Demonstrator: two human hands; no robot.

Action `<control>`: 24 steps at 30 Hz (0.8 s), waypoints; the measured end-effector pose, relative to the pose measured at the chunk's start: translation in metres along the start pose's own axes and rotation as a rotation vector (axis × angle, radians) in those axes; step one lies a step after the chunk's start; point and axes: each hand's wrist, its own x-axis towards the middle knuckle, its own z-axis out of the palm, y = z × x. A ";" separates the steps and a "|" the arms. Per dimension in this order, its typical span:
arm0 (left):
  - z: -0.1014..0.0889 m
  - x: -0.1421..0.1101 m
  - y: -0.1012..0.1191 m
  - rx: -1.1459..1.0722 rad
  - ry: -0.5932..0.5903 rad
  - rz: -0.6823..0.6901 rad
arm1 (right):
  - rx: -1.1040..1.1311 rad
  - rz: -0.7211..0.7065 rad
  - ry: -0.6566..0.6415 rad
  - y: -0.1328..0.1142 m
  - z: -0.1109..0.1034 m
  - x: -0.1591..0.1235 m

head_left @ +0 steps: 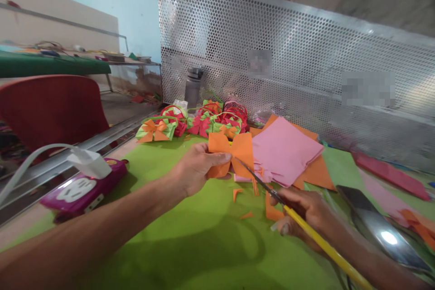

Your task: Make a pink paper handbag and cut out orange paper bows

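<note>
My left hand [197, 167] pinches a piece of orange paper [244, 152] with rounded, bow-like cut edges, thumb on top near its narrow middle. My right hand [302, 215] is closed around scissors [256, 179] with slim dark blades. Their tip points at the middle of the orange paper. A long yellow rod [319, 242] runs back from the blades over the right hand; how it joins them is unclear. Small orange offcuts [247, 215] lie on the green sheet [190, 240] below. Beside the held piece sits a stack of pink paper squares [285, 152] over orange ones [316, 174].
Small green and red paper baskets [156, 131] with bows stand at the back, near a grey bottle [193, 86]. A perforated metal panel [288, 45] closes the far side. A purple power strip [86, 188] with a white charger [89, 163] lies left, a phone [377, 222] right.
</note>
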 end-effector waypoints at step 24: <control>-0.002 0.004 -0.003 -0.098 -0.059 0.007 | -0.008 -0.089 0.035 0.004 -0.001 0.002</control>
